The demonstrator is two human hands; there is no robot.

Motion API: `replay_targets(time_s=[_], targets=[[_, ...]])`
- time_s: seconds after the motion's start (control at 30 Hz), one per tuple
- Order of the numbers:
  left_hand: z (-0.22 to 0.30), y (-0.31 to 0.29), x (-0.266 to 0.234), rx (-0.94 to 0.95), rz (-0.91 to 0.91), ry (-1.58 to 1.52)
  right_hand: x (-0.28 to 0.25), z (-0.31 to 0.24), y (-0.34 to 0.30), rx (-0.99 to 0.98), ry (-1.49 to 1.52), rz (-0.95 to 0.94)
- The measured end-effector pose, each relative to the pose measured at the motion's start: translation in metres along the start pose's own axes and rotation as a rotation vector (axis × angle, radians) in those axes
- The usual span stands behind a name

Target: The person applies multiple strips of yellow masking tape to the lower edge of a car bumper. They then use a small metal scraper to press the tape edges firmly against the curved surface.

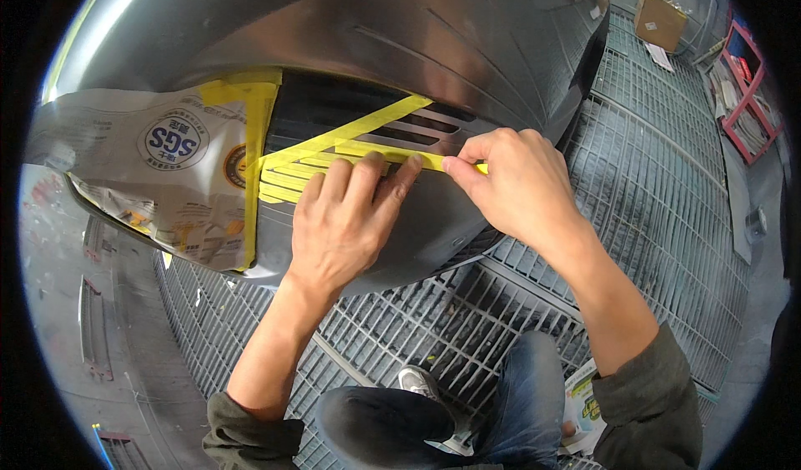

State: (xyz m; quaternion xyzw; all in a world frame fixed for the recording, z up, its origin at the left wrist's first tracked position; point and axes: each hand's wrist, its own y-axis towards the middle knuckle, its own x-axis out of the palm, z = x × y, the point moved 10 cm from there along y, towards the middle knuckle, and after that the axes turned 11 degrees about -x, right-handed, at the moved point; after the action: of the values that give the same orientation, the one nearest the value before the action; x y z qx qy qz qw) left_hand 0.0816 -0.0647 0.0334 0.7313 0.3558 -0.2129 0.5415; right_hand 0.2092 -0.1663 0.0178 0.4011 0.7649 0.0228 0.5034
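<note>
And here's the right hand (pixel 526 188), thumb and forefinger clamped on the end of a yellow masking-tape strip (pixel 430 162) lying along the slotted grille (pixel 410 133) of the grey bumper (pixel 434 224), while the left hand (pixel 340 229) presses with fingers slightly apart! Light, even tension from the right looks best, the left smoothing outward so no wrinkle lifts an edge.

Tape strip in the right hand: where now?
In the head view, just above centre, the yellow tape strip runs below the dark slots, by the left hand, its end in the right hand.
</note>
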Motion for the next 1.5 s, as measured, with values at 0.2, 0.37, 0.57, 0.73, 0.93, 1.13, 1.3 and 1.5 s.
replay_targets(time_s=[0.2,0.37,0.57,0.73,0.93,1.13,1.3,1.5], targets=[[-0.033,-0.002,-0.017,-0.495,0.118,-0.469,-0.001,-0.001,0.0,-0.019,0.002,0.021],[-0.035,-0.022,0.033,-1.213,-0.004,-0.928,0.0,0.005,-0.001,-0.005,-0.015,0.043],[-0.01,-0.032,0.059,-1.513,-0.05,-1.276,0.0,0.001,0.0,0.036,-0.019,0.008],[0.005,-0.032,0.07,-1.647,-0.011,-1.539,0.0,0.002,0.001,0.045,-0.007,-0.022],[0.013,-0.034,0.072,-1.693,-0.002,-1.601,0.0,0.002,0.001,0.048,0.006,-0.032],[0.012,-0.035,0.071,-1.682,0.004,-1.621,0.004,0.006,0.003,0.029,0.023,-0.012],[0.004,-0.04,0.072,-1.688,0.047,-1.563,0.003,0.004,0.003,0.02,0.011,-0.02],[0.014,-0.038,0.077,-1.737,0.06,-1.631,0.005,0.007,0.004,0.033,0.029,-0.012]])
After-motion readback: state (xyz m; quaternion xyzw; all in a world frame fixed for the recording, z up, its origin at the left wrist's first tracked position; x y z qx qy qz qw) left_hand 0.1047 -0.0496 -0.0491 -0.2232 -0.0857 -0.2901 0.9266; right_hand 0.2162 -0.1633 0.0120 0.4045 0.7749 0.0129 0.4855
